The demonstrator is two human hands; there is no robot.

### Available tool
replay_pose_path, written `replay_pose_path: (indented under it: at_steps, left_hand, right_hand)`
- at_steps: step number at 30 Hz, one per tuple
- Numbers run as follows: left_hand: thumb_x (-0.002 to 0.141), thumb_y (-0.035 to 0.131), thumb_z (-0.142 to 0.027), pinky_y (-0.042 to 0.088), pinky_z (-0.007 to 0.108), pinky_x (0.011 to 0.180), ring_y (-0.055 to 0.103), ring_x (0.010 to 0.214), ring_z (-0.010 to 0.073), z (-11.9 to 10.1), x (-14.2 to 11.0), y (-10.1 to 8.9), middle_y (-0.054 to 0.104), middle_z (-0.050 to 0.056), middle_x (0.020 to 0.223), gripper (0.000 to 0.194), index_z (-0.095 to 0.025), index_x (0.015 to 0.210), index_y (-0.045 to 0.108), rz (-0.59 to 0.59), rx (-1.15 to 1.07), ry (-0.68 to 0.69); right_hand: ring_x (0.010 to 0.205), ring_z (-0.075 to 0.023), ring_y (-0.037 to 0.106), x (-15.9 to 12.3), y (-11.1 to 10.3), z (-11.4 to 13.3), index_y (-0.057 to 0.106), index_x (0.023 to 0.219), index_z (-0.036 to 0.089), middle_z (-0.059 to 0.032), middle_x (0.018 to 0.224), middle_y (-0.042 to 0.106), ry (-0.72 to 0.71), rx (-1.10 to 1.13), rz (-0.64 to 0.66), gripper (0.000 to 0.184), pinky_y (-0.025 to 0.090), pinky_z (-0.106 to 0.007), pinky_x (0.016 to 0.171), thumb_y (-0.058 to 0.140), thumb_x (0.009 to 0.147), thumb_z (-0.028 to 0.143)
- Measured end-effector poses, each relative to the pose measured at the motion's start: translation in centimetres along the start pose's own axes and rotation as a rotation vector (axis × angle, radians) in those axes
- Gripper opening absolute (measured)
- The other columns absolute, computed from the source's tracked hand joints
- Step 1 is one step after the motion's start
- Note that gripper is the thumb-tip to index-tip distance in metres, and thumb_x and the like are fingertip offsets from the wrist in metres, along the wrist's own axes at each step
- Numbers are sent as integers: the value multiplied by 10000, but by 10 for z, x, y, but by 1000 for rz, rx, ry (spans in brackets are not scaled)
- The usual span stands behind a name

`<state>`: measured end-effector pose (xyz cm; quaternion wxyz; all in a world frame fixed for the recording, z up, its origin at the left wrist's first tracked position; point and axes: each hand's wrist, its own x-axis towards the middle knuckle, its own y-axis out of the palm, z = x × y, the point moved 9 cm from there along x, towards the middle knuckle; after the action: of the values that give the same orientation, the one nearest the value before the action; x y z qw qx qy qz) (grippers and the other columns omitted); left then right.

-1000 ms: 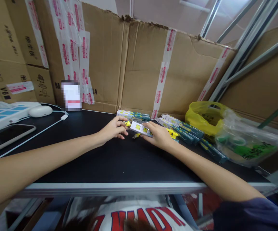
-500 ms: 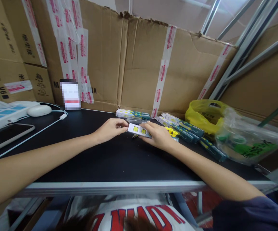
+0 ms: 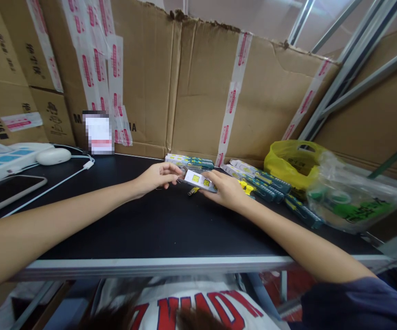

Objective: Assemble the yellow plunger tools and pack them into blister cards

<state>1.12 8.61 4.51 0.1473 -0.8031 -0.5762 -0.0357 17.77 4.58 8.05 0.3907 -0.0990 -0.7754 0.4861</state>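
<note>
The right hand (image 3: 226,191) is closed around one end of a small white box (image 3: 198,180) with yellow squares on it. The box is held just above the black table (image 3: 150,224), at about 10 o'clock from the right hand. The left hand (image 3: 155,176) is curled at the other end of the box, at 9 o'clock from it, and its fingertips (image 3: 175,176) are seen touching that end. A little yellow piece (image 3: 193,190) is seen lying on the table just under the box, at 6 o'clock. More boxes in a row (image 3: 258,181) are laid at 3 o'clock from the right hand. A yellow bag (image 3: 292,165) is seen farther that way.
</note>
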Motion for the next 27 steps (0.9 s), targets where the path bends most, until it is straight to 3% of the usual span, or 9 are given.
replay_pose_path:
  at_steps: [6,10,15,20,27]
  left_hand:
    - [721,725,-271,398,172,469,558,595,78,2,0,0,656,25,771,294,-146,957,602,19,-65,-8]
    - [698,716,-253,446,193,510,608,670,111,6,1,7,644,22,775,283,-148,933,599,115,-59,-50]
    - [717,693,-245,448,206,553,601,723,119,-10,-6,19,624,14,812,228,-165,891,569,236,184,176]
    - [783,669,-318,452,220,631,594,774,129,-25,-16,17,616,10,829,189,-176,858,569,107,418,354]
    - [807,643,-383,460,220,602,586,670,120,-34,-17,10,657,18,776,215,-169,788,634,46,454,384]
  right_hand:
    - [884,-196,646,0,1,3,544,1160,210,-63,1052,666,-20,-8,7,365,436,-257,652,590,860,412]
    - [876,-199,647,-1,3,3,547,1165,213,-70,1043,668,-21,-19,22,367,438,-261,649,582,863,417]
    - [903,-203,647,0,3,1,544,1165,216,-66,1082,667,-14,-16,14,371,444,-263,663,586,861,425]
    - [879,-202,646,1,3,1,552,1150,215,-65,1050,670,1,-13,17,363,431,-259,636,595,853,420]
    - [842,-198,642,1,0,-2,561,1141,214,-67,1048,675,32,13,8,360,430,-266,640,596,852,426]
